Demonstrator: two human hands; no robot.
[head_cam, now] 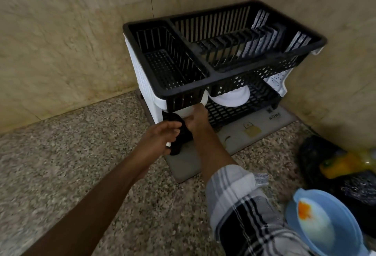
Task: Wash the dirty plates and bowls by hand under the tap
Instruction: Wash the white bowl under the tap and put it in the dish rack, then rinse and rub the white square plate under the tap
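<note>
Both hands meet at the front left corner of a two-tier dish rack point(223, 60). The left hand point(160, 136) is curled around a dark cloth point(182, 139), its fingers wrapped over the upper part while the rest of the fabric hangs down towards a grey mat point(234, 137). The right hand point(196, 120), reaching from a rolled-up checked sleeve point(244, 204), pinches the same cloth from the other side, its fingers close beneath the rim of a white dish point(200, 101) on the lower shelf; whether they touch that dish cannot be told. Just to the right, a white bowl point(230, 97) sits on the same lower shelf, partly hidden by the black upper basket. The upper basket has a narrow left compartment and a wide right one with plate slots, and several pale slabs stand upright at its far right end. The rack stands on the mat, in the corner of a speckled stone counter point(81, 154) against beige walls. At lower right, well apart from the rack, a light blue bowl point(325, 225) holds a white dish smeared with orange residue point(305, 209), near a blurred yellow object point(341, 164)
</note>
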